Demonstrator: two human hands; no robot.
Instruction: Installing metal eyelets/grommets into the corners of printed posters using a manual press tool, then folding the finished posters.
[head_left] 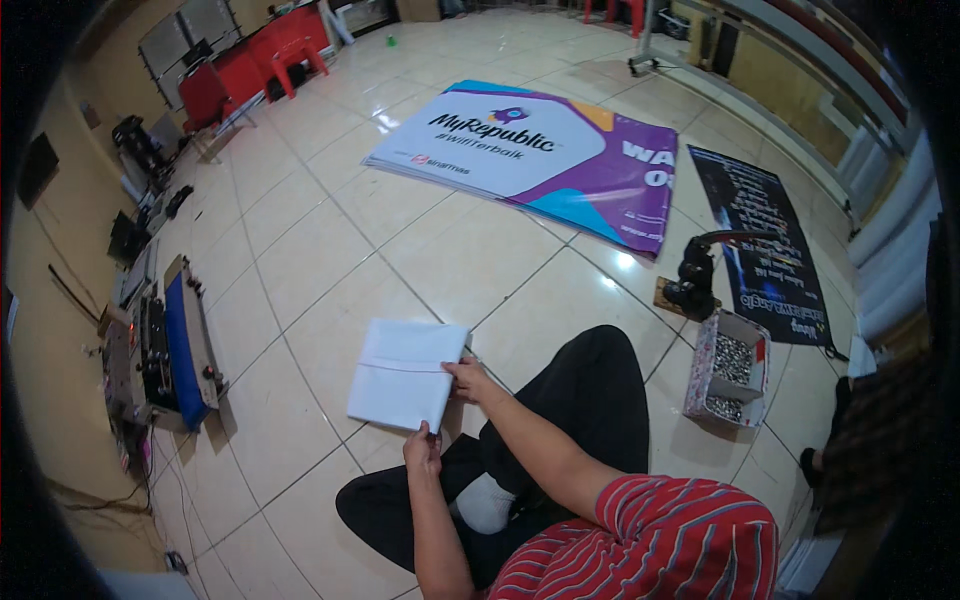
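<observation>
A flat white folded sheet (405, 372), roughly square with a thin reddish line across it, is in front of my crossed legs. My left hand (423, 450) grips its near edge, thumb on top. On the right edge my right hand (470, 381) is closed, with its fingers partly hidden beneath the sheet. Whether the sheet rests on the floor or is lifted slightly, I cannot tell.
To my right are a black hand press (692, 280) on a wooden base and a two-part box (708, 370) of small metal rings. Beyond lie printed banners (540, 150) and a black banner (765, 240). A blue-topped machine (185, 350) stands left. A person's foot (812, 466) is at right.
</observation>
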